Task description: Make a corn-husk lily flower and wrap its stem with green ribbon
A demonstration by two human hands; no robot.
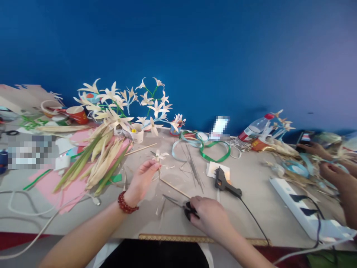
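My left hand (143, 178), with a red bead bracelet at the wrist, pinches a small pale husk flower (160, 155) by its thin stem, petals upward. My right hand (209, 214) rests low over the table with its fingers round the black handles of a pair of scissors (173, 201). The blades point left, toward the space below my left hand. A thin wooden stick (175, 187) lies between both hands, its right end reaching my right fingers. Small pale scraps (160, 210) lie by the scissor tips.
Right of my hands lie a black glue gun (223, 180), thin wires (193, 167) and green ribbon (214, 152). Corn husks (103, 163) and finished flowers (119, 119) fill the left. A white power strip (292, 206) and another person's hands (331, 173) are at right.
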